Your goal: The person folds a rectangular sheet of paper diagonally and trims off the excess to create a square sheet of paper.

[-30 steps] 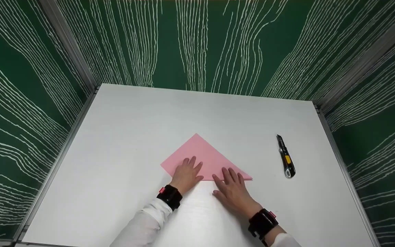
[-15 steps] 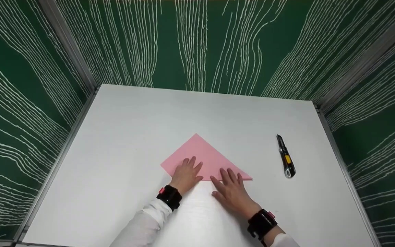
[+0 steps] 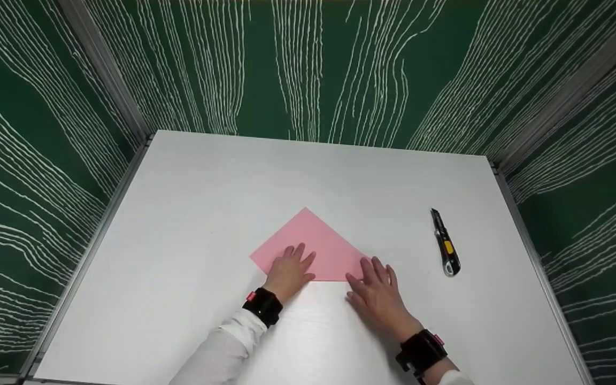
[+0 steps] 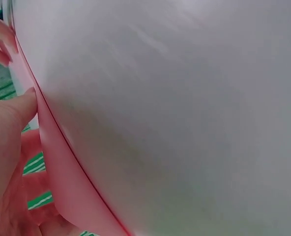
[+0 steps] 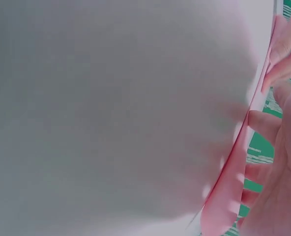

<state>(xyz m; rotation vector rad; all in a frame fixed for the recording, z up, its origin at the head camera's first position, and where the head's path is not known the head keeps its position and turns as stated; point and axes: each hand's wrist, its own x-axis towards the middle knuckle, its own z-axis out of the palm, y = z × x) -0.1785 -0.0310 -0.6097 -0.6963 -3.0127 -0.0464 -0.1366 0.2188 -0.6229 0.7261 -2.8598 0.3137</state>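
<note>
A sheet of pink paper (image 3: 318, 235), doubled over with its straight fold towards the person, lies flat on the white table. The left hand (image 3: 287, 272) rests on its left part, fingers spread and fairly straight. In the left wrist view the thumb of that hand (image 4: 10, 142) lies along the folded edge of the paper (image 4: 67, 172). Over the right corner, the right hand (image 3: 378, 294) touches the paper with extended fingers, hiding that corner in the head view. The right wrist view has these fingertips (image 5: 256, 172) along the crease of the paper (image 5: 229, 189).
A black and yellow utility knife (image 3: 447, 246) lies on the white table (image 3: 222, 187) to the right of the paper, blade end pointing away. Green panels (image 3: 260, 69) with white wavy lines stand behind and at both sides of the table.
The right hand shifts slightly left at first, then slides right along the fold to the paper's right corner. The left hand and the paper stay in place.
</note>
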